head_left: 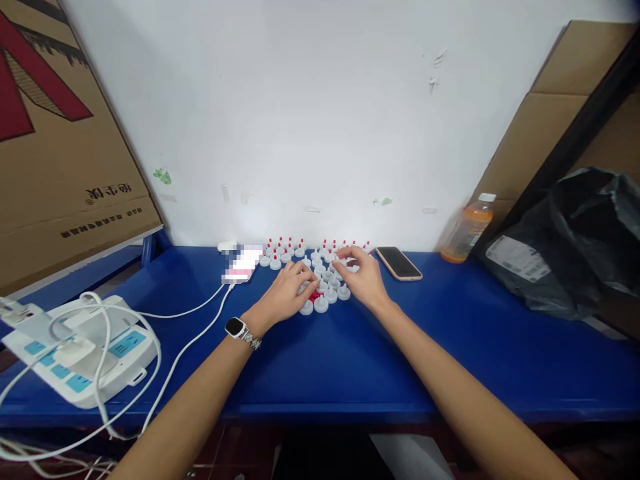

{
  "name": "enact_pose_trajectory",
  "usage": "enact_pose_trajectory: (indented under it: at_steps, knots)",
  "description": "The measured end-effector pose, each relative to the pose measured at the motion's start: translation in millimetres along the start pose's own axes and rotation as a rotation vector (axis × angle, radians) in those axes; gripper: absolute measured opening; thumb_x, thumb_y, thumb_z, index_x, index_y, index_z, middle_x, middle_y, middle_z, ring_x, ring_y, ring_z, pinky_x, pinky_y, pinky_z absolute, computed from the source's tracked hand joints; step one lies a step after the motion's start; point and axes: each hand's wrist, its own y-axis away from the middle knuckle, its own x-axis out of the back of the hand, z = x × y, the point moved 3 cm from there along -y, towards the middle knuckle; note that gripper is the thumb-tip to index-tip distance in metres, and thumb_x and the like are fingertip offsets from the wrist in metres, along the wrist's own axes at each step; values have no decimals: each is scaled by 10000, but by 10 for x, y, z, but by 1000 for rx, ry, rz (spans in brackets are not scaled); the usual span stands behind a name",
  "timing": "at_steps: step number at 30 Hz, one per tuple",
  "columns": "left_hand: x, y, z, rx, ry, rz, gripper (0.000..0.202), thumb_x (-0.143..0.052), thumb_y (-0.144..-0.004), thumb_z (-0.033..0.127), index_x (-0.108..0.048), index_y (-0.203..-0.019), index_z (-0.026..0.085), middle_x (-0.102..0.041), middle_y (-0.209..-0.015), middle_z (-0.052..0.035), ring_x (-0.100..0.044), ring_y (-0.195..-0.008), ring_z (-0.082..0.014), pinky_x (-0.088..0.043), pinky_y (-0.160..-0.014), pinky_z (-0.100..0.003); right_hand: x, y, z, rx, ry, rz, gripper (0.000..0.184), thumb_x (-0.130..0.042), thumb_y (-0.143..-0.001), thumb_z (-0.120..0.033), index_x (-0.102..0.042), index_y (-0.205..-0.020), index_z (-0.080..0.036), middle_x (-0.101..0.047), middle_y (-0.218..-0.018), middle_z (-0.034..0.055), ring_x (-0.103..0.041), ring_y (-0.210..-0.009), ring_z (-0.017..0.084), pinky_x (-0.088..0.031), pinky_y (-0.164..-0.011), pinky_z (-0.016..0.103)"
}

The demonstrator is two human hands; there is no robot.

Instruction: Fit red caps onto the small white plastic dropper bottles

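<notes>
Several small white caps (327, 293), some with red tips (280, 245), lie clustered on the blue table (350, 360) near the white wall. My left hand (287, 293), with a watch (236, 328) on its wrist, rests on the left side of the cluster with fingers curled over the caps and a small red piece (315, 295). My right hand (361, 273) lies on the right side of the cluster, fingers bent down among the caps. What either hand grips is too small to make out.
A phone (399, 263) lies right of the caps and another phone on a white cable (243, 267) lies left. An orange drink bottle (467, 229) and a black plastic bag (570, 247) stand at right. A power strip (80, 350) with cables sits at front left, cardboard boxes (55, 133) behind.
</notes>
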Motion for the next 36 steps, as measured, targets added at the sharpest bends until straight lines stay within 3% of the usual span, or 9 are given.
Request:
enact_pose_trajectory:
  at_steps: [3,7,11,16,21,25,30,33,36]
  knots:
    - [-20,7,-2,21,4,-15,333,-407,-1003,406,-689,-974,232,-606,-1001,-67,-510,-972,-234,-429,-923,-411,-43,16,10,8,65,-5,129,-657,-781,-321,-680,-854,-216,-635,-993,57,-606,-892,205,-500,-787,340]
    - [80,6,-83,85,44,83,356,-373,-1013,398,-690,-1015,235,-617,-981,-60,-538,-992,-226,-429,-936,-395,-157,17,-2,-14,62,-86,123,-637,-801,-306,-678,-852,-203,-624,-782,17,-574,-713,170,-479,-710,311]
    - [146,15,-281,188,1,157,337,-383,-1001,377,-667,-942,206,-644,-960,-65,-558,-970,-230,-440,-899,-394,-404,-78,-49,-12,40,-190,108,-606,-824,-279,-667,-850,-193,-666,-728,3,-612,-699,157,-474,-691,276]
    - [172,67,-498,349,-98,164,268,-430,-952,300,-648,-844,189,-664,-869,-79,-602,-854,-227,-457,-764,-352,-800,-361,-73,34,295,-291,150,-576,-848,-277,-700,-888,-202,-733,-853,28,-651,-796,177,-450,-754,292]
    - [209,146,-488,480,-196,66,186,-486,-923,286,-627,-849,190,-710,-866,-89,-635,-771,-222,-425,-673,-323,-1121,-570,-49,103,594,-438,184,-565,-850,-294,-730,-870,-212,-747,-917,59,-618,-969,243,-377,-906,383]
    - [192,168,-434,542,-210,-66,176,-479,-937,283,-630,-927,192,-728,-943,-88,-662,-830,-225,-434,-705,-317,-1186,-626,5,110,756,-563,136,-633,-763,-271,-747,-798,-206,-738,-905,100,-552,-1066,302,-324,-939,422]
    - [130,139,-378,485,-191,-131,201,-459,-948,302,-635,-944,206,-731,-999,-84,-667,-929,-246,-440,-762,-331,-1256,-681,-29,69,732,-544,208,-638,-791,-368,-752,-881,-217,-721,-989,109,-529,-1060,311,-310,-926,423]
    - [137,137,-376,489,-221,-143,256,-418,-964,328,-625,-892,196,-733,-949,-99,-674,-886,-263,-430,-746,-349,-1427,-687,-111,107,678,-524,289,-636,-812,-464,-739,-920,-216,-710,-1021,109,-524,-1058,303,-305,-929,423]
    - [197,156,-413,540,-227,-134,288,-395,-974,343,-614,-861,192,-730,-870,-102,-680,-811,-262,-417,-700,-344,-1603,-686,-152,113,673,-547,234,-638,-823,-417,-738,-863,-209,-714,-1007,107,-516,-1068,298,-297,-928,419]
